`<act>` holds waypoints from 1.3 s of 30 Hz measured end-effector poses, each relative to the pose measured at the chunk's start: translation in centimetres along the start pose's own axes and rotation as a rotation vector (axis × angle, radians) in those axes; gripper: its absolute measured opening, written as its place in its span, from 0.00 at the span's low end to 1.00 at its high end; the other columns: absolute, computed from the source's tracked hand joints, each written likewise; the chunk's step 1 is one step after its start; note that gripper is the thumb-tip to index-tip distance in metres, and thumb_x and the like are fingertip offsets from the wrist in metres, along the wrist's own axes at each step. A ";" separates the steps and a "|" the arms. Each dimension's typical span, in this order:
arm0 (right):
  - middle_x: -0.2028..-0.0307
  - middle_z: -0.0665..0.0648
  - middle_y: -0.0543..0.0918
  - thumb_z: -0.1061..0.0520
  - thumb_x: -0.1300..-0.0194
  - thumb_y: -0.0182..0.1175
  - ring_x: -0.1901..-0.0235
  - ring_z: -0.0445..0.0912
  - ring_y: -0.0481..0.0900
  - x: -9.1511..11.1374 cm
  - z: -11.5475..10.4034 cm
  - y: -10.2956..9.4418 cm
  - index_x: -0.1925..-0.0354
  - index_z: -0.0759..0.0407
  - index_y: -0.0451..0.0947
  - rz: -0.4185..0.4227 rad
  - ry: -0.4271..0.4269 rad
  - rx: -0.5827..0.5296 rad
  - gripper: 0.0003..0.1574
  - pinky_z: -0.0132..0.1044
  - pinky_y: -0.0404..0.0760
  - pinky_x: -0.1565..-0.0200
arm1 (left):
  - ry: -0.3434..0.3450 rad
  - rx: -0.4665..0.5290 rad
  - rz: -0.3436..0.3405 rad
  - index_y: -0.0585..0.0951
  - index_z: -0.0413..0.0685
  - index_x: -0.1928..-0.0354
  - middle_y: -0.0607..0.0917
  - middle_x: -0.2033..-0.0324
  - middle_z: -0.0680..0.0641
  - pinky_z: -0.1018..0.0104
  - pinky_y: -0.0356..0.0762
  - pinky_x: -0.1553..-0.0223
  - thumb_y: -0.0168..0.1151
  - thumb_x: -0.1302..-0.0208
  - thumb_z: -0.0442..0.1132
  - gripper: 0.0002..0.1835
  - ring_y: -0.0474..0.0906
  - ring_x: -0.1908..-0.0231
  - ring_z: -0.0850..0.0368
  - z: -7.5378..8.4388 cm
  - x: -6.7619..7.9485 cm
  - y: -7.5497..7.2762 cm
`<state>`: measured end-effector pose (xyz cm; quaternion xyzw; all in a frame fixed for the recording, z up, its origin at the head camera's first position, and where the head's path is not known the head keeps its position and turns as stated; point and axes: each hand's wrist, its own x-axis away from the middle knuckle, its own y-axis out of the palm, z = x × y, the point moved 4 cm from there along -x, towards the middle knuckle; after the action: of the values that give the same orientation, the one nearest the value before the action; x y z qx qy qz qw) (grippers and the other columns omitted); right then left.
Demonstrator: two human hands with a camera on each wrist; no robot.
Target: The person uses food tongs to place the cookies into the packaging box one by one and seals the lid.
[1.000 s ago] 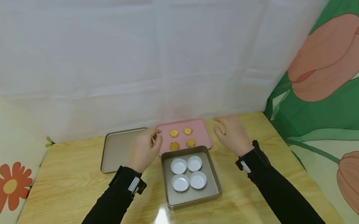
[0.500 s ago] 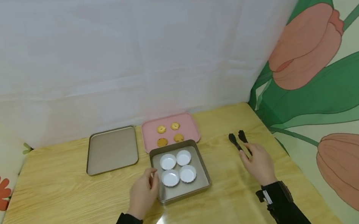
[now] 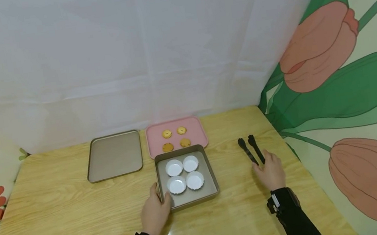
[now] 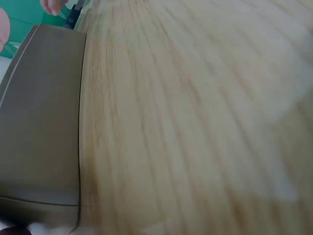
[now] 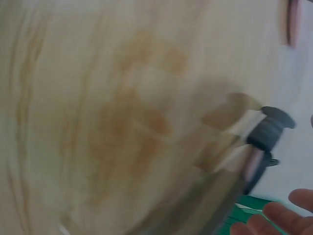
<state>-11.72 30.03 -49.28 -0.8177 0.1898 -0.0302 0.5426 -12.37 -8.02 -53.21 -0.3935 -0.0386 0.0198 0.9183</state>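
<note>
My left hand (image 3: pixel 155 212) grips the left side of a square metal baking pan (image 3: pixel 207 199), its thumb over the rim near the front corner and its fingers along the outer wall. The pan's outer wall (image 4: pixel 44 117) fills the left of the left wrist view. Inside the pan sit several white fluted cups (image 3: pixel 194 180). My right hand (image 3: pixel 271 172) holds the near end of dark tongs (image 3: pixel 247 150), thumb on the left and fingers on the right. The tongs' arms spread apart and point away from me; the handle end is hidden by the hand.
Behind the pan lies a pink tray (image 3: pixel 197 126) with several small round cookies (image 3: pixel 168 147). To its left is a flat metal tray (image 3: pixel 113 156). All stand on a wooden table (image 3: pixel 81 229), with a white cloth (image 3: pixel 94 66) hanging along its back edge.
Both hands have come nearer to me from beside the pink tray. The left has taken hold of the pan's side; the right has come to the tongs' near end. The view has shifted.
</note>
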 end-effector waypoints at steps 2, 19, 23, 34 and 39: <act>0.43 0.76 0.67 0.48 0.40 0.57 0.44 0.69 0.66 -0.3 0.5 0.5 0.36 0.70 0.58 -0.028 0.020 0.014 0.41 0.60 0.70 0.51 | -0.019 0.003 -0.012 0.64 0.38 0.36 0.82 0.63 0.28 0.51 0.72 0.77 0.52 0.39 0.47 0.31 0.81 0.69 0.35 -0.2 0.0 0.2; 0.47 0.79 0.68 0.45 0.40 0.57 0.47 0.70 0.68 -1.2 1.6 1.8 0.37 0.74 0.57 -0.144 0.082 0.049 0.45 0.60 0.70 0.51 | -0.056 -0.051 -0.039 0.63 0.36 0.36 0.81 0.58 0.29 0.48 0.72 0.76 0.42 0.38 0.40 0.28 0.81 0.66 0.34 0.0 0.1 0.6; 0.49 0.79 0.69 0.46 0.40 0.57 0.50 0.71 0.70 -1.3 1.7 1.9 0.39 0.76 0.58 -0.155 0.085 0.066 0.44 0.59 0.71 0.53 | -0.061 -0.057 -0.034 0.63 0.37 0.36 0.82 0.59 0.29 0.47 0.72 0.76 0.42 0.38 0.40 0.28 0.81 0.67 0.34 0.0 0.1 0.7; 0.53 0.79 0.71 0.51 0.39 0.58 0.54 0.70 0.72 -1.6 1.7 2.3 0.42 0.78 0.61 -0.168 0.064 0.088 0.38 0.58 0.72 0.55 | -0.075 -0.042 -0.029 0.64 0.38 0.37 0.82 0.59 0.29 0.47 0.71 0.77 0.41 0.38 0.40 0.27 0.81 0.68 0.34 0.1 0.3 0.5; 0.55 0.79 0.71 0.52 0.39 0.57 0.56 0.69 0.73 -1.6 1.9 2.5 0.44 0.79 0.61 -0.171 0.063 0.108 0.37 0.57 0.72 0.57 | -0.062 -0.042 -0.023 0.64 0.39 0.37 0.83 0.62 0.30 0.50 0.69 0.80 0.42 0.37 0.40 0.26 0.81 0.70 0.36 0.2 0.3 0.7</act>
<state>-13.35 31.42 -52.05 -0.7990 0.1343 -0.1125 0.5753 -12.12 -7.38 -53.54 -0.4116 -0.0718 0.0207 0.9083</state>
